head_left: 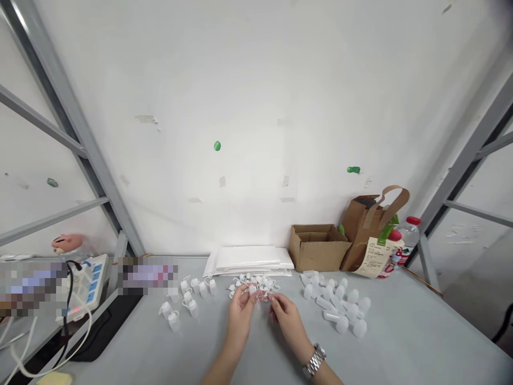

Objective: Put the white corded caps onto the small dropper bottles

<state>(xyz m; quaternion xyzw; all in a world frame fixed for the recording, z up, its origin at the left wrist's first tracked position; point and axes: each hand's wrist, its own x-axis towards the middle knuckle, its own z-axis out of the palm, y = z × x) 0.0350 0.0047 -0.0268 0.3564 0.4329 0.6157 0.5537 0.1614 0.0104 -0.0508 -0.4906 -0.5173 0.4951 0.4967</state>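
Observation:
Over the table's middle, my left hand [239,315] is closed, thumb and fingers pinching a small white plastic cap [252,289]. My right hand [289,320], with a metal watch on its wrist, has its fingertips pressed together close by; what they hold is too small and hidden to name. Just beyond both hands lies a pile of white caps with thin straps [260,280]. On the left stand several small translucent bottles with strapped white caps [193,308]. To the right, several translucent plastic bottles without visible caps [352,312] lie scattered in a loose heap.
White flat packages [252,258] lie against the wall. Behind the right heap are an open cardboard box [320,255], a brown paper bag [355,230] and a red-capped bottle [409,232]. A power strip [94,283], cables and a black mat [108,326] occupy the left.

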